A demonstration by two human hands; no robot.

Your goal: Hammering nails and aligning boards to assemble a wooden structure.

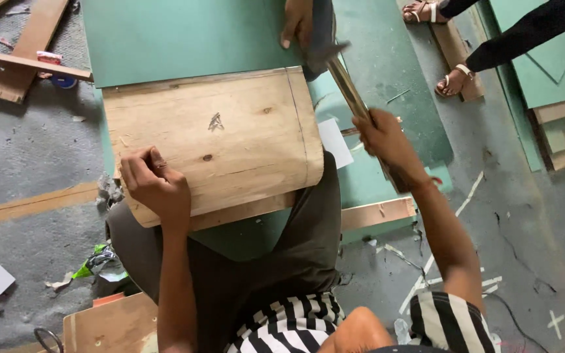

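Note:
A pale plywood board (pixel 230 131) with a pencilled curve near its right end lies across my lap and on a green sheet (pixel 184 36). My left hand (pixel 155 183) is closed on the board's near left edge, thumb on top. My right hand (pixel 387 140) grips the wooden handle of a hammer (pixel 338 68); its dark head sits at the board's far right corner. Another person's hand (pixel 297 23) rests on the green sheet just beyond that corner.
Another person's sandalled feet (pixel 452 82) stand at the far right among green offcuts (pixel 550 72). Wooden strips (pixel 27 59) lie at the far left, a wood batten (pixel 377 212) by my right knee, and scraps litter the grey floor.

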